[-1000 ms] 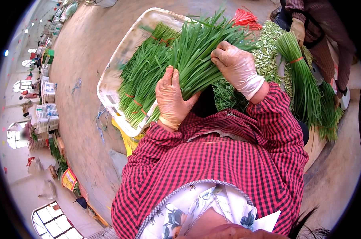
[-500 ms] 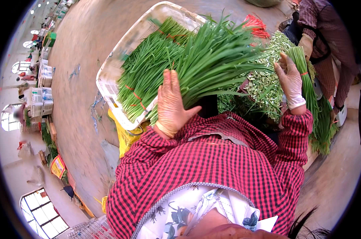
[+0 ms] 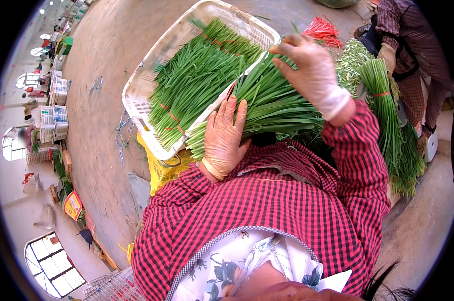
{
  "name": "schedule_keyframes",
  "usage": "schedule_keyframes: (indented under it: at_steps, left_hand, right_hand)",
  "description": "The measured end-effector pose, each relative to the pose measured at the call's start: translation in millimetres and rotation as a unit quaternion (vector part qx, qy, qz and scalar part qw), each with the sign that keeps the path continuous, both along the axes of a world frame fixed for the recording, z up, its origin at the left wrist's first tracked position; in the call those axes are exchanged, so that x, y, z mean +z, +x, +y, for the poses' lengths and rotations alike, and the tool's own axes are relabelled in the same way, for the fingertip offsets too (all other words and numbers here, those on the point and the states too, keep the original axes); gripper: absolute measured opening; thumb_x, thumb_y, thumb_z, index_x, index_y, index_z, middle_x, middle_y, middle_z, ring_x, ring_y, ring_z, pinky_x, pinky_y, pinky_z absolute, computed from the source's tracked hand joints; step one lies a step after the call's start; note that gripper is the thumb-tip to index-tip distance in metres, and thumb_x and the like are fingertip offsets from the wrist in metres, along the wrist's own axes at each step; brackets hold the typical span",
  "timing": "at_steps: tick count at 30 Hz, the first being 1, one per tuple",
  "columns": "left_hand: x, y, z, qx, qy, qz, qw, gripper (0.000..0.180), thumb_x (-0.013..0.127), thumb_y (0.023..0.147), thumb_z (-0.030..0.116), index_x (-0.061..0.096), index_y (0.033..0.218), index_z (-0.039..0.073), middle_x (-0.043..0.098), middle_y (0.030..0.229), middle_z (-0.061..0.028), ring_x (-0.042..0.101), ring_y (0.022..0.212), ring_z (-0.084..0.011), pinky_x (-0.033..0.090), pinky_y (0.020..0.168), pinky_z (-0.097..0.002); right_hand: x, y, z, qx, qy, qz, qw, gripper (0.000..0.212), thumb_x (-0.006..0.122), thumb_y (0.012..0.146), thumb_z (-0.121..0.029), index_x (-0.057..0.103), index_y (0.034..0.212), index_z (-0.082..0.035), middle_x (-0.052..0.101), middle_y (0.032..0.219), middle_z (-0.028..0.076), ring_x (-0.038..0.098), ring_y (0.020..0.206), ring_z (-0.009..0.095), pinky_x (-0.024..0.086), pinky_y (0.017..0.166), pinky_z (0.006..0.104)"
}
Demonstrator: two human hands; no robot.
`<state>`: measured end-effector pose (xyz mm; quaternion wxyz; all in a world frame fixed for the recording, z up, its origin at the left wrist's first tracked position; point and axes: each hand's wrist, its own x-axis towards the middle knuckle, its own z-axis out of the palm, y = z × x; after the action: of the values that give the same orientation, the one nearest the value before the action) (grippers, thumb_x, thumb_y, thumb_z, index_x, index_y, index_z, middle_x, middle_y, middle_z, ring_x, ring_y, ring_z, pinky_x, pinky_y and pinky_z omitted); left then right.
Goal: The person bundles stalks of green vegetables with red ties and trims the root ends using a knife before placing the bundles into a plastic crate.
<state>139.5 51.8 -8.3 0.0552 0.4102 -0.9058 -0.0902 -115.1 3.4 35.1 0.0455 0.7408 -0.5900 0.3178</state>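
A loose bunch of garlic chives [image 3: 272,95], green and flat-leaved, lies slanted before me beside the crate's near edge. My left hand [image 3: 226,138], in a thin pale glove, rests on its cut-stem end with fingers stretched out. Over the leafy end hovers my gloved right hand [image 3: 312,70], thumb and forefinger apart, the other fingers partly bent. A leaf scrap shows just above its fingers. The white plastic crate [image 3: 136,83] holds several chive bundles [image 3: 192,75] tied with red bands.
Red ties [image 3: 323,32] lie beyond my right hand. To the right are a heap of pale cut stems [image 3: 352,60] and a tied chive bundle [image 3: 382,100], near a co-worker's gloved hand [image 3: 387,55]. A yellow bag [image 3: 166,173] sits below the crate.
My right hand has swung left and up, from beside the tied bundle to over the loose chives. The loose chives now lie lower and flatter, and my left hand has shifted slightly right and down onto them.
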Motion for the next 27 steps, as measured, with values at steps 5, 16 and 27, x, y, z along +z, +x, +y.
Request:
schedule_keyframes:
  at_steps: [5, 16, 27]
  left_hand:
    - [-6, 2, -2, 0.001, 0.009, 0.022, 1.000, 0.105, 0.084, 0.063, 0.029, 0.030, 0.151, 0.006, 0.032, 0.153, -0.0213, 0.036, 0.139, -0.0370, 0.031, 0.112, -0.0476]
    - [-4, 14, -31, 0.066, 0.081, 0.083, 0.991, 0.111, 0.084, 0.061, 0.028, 0.024, 0.152, 0.003, 0.040, 0.147, -0.0256, 0.059, 0.113, -0.0396, 0.050, 0.093, -0.0408]
    - [37, 72, -151, 0.012, 0.241, 0.260, 0.935, 0.089, 0.083, 0.071, 0.021, 0.039, 0.146, 0.005, 0.065, 0.123, -0.0108, 0.060, 0.115, -0.0181, 0.045, 0.103, -0.0322]
  right_hand:
    - [-41, 11, -20, 0.038, 0.152, -0.042, 0.987, 0.034, 0.070, 0.082, -0.023, 0.069, 0.115, -0.013, 0.067, 0.094, 0.009, 0.067, 0.088, 0.029, 0.054, 0.078, 0.0403]
    - [-64, -8, -27, -0.044, 0.114, 0.082, 0.989, 0.012, 0.056, 0.094, -0.024, 0.063, 0.096, -0.014, 0.066, 0.070, 0.013, 0.067, 0.065, 0.035, 0.052, 0.056, 0.0471]
    - [-14, -163, 39, -0.212, 0.203, -0.083, 0.952, 0.033, 0.060, 0.098, -0.018, 0.060, 0.127, -0.002, 0.069, 0.114, 0.009, 0.062, 0.101, 0.015, 0.048, 0.089, 0.0289]
